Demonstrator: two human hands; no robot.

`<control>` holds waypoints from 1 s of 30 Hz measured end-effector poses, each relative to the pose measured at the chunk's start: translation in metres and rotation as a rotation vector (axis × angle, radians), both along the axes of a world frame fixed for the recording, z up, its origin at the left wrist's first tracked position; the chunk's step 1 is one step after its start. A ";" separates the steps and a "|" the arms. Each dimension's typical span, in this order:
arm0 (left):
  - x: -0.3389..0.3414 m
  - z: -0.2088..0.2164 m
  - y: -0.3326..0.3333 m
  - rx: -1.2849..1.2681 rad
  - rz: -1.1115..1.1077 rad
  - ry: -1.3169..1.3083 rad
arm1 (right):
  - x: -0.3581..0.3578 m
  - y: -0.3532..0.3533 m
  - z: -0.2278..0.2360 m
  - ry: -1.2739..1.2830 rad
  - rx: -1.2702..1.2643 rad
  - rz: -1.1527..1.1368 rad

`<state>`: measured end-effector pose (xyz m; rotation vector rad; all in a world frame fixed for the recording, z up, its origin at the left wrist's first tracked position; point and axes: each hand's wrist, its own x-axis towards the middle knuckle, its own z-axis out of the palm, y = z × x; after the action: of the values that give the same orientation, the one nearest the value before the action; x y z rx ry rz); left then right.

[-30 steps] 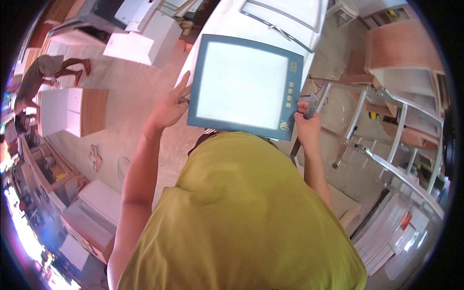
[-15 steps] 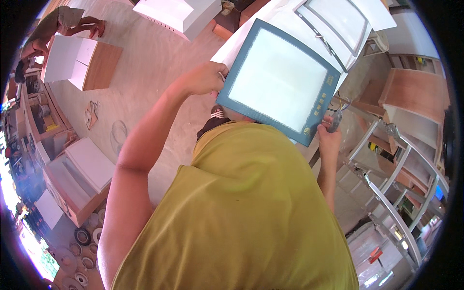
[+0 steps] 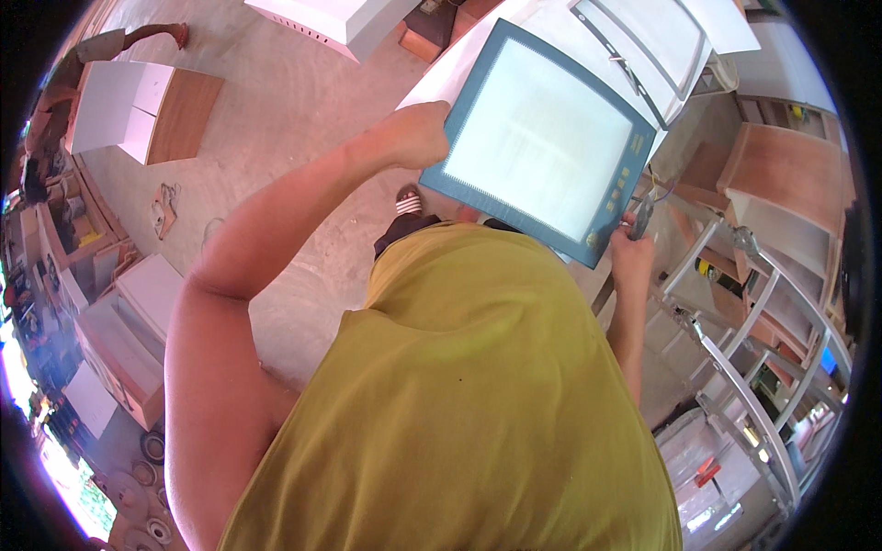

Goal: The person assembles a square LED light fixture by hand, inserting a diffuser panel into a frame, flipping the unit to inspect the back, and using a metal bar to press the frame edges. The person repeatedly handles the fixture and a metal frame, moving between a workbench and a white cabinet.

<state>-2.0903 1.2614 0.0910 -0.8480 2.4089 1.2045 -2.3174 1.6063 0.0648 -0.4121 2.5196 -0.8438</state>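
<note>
A flat square glass panel [image 3: 542, 138] with a dark teal border and a pale middle lies tilted in front of me; gold marks run along the border's right side. My left hand [image 3: 423, 136] is closed on its left edge, the fingertips partly hidden. By the panel's lower right corner, my right hand [image 3: 632, 250] is closed around a small dark grey object [image 3: 646, 217] whose kind I cannot make out. The right fingers are close to the corner; whether they touch it is unclear. Beneath the panel's far part is a white-covered table [image 3: 459, 78].
A grey-framed panel [image 3: 648, 41] with a dark strip [image 3: 617, 57] lies on the table's far end. A metal ladder [image 3: 753, 376] and wooden cabinets [image 3: 781, 174] stand to the right. At far left, a person [image 3: 60, 92] bends by a white-and-wood cabinet [image 3: 184, 119].
The glass panel has shifted slightly up and right in view, with my left hand moving along its left edge. My right hand has moved slightly right. The person at far left has shifted.
</note>
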 end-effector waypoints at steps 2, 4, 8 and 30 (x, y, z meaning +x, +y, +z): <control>-0.001 0.000 -0.002 0.048 0.002 -0.027 | -0.003 0.003 -0.004 -0.046 -0.035 -0.020; -0.003 0.000 -0.004 0.086 -0.006 -0.044 | -0.005 0.004 -0.007 -0.034 -0.035 -0.008; -0.004 -0.001 -0.007 0.125 -0.025 -0.055 | -0.010 0.010 -0.012 -0.044 -0.031 -0.007; 0.060 -0.016 0.007 0.575 0.284 0.107 | -0.005 0.078 0.026 0.046 -0.358 -0.247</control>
<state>-2.0302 1.2684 0.0755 -0.9637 1.8770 1.9590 -2.3221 1.6842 0.0905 -0.2345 2.4943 -1.4047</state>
